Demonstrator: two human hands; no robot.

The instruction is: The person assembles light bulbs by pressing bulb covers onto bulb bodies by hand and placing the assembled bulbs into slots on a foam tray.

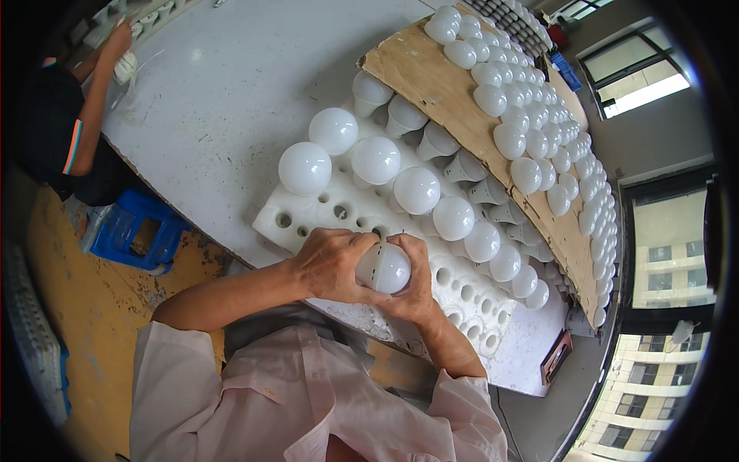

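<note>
A white LED light bulb [389, 269] is held between my two hands over the near edge of a white foam tray [312, 227]. My left hand [331, 263] closes round its left side, around the paler base part. From the right, my right hand [416, 279] grips it, thumb and fingers curved about the globe. Row upon row of round holes mark the tray. Several bulbs with white globes [416, 190] stand upright in it just beyond my hands, and the holes nearest me show bare.
Behind the tray, a brown board [431, 88] carries many white bulbs, with more bulbs beneath it. The grey-white table [231, 85] reaches far left, where another person's arm [92, 115] works with white material. A blue stool [138, 231] stands on the floor; windows line the right.
</note>
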